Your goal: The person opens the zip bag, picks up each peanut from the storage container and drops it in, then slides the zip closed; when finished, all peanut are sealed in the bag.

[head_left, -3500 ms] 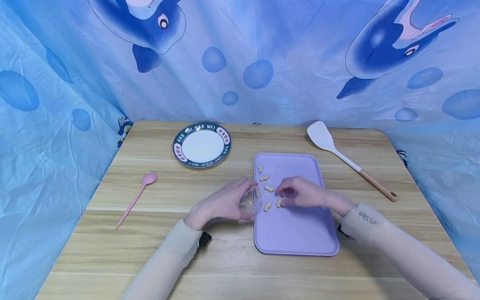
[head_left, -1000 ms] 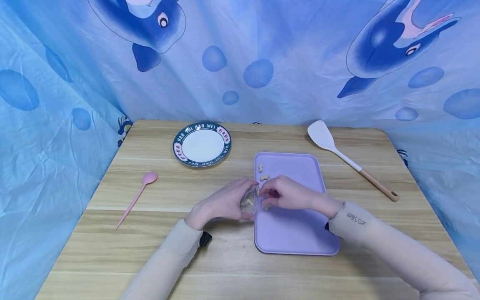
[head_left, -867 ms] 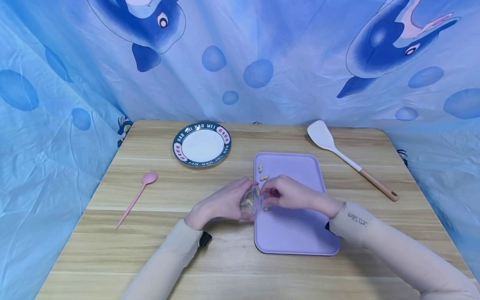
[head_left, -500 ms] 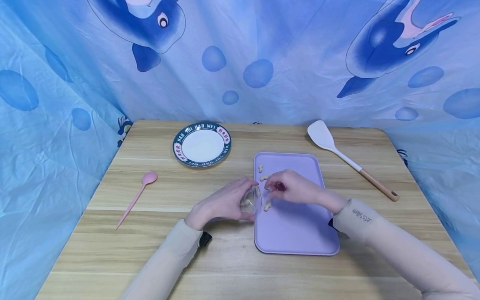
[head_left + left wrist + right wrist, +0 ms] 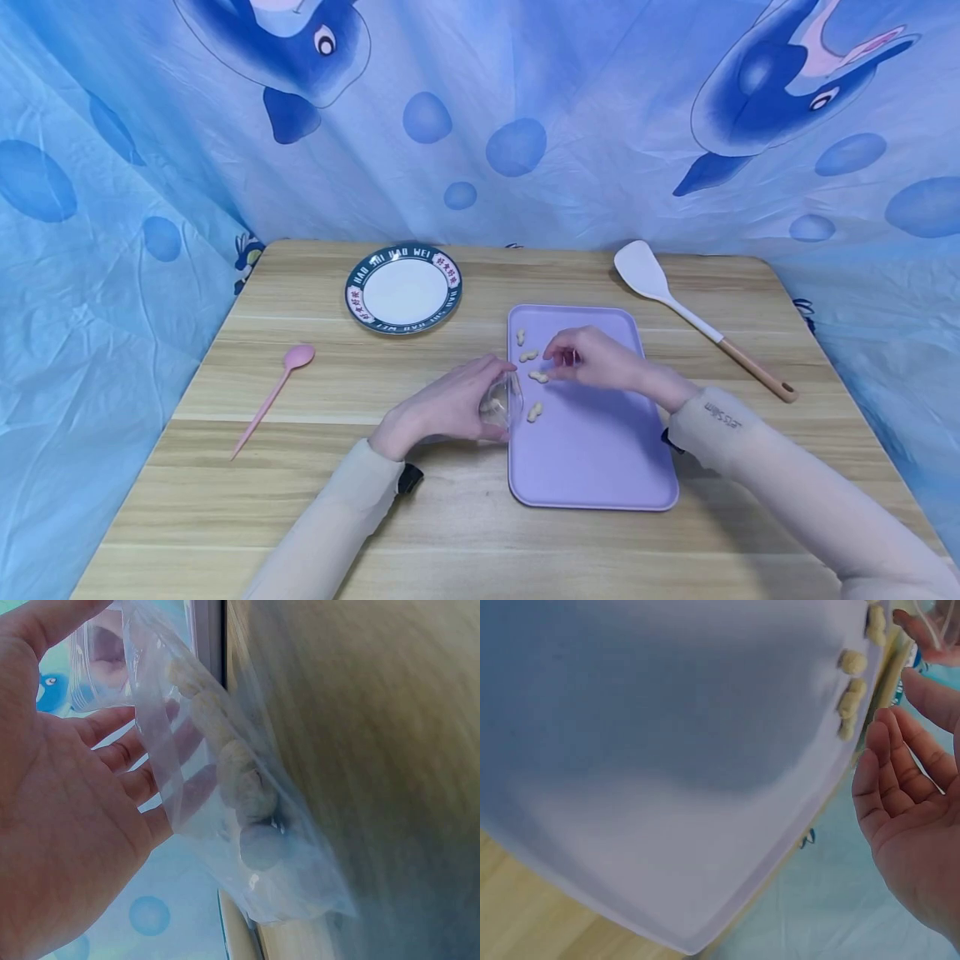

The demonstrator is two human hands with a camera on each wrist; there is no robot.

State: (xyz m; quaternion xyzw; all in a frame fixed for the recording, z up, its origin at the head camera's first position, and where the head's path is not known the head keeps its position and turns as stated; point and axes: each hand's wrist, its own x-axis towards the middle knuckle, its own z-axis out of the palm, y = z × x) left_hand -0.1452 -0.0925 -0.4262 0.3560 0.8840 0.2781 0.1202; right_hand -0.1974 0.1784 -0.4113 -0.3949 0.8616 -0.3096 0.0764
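My left hand (image 5: 450, 404) holds a clear plastic bag (image 5: 497, 406) at the tray's left edge, thumb and fingers spreading its mouth toward the tray. In the left wrist view, several peanuts (image 5: 244, 780) lie inside the bag. Several more unshelled peanuts (image 5: 535, 412) rest along the left side of the lilac tray (image 5: 600, 475). Above that tray hovers my right hand (image 5: 600, 360), its bent fingertips close to the peanuts. The right wrist view shows nothing between the right hand's fingers (image 5: 885, 742), which are loosely bent and apart from the thumb.
A white plate (image 5: 405, 292) with a dark patterned rim stands at the back left. The pink spoon (image 5: 273, 392) lies at the left. Right of the tray is a white spatula (image 5: 675, 308) with a wooden handle. A blue curtain hangs behind the wooden table (image 5: 450, 533).
The peanut beneath my right hand in the oldest frame is gone from the tray. My right hand went to the bag's mouth, then drew back rightward and away. My left hand stays put.
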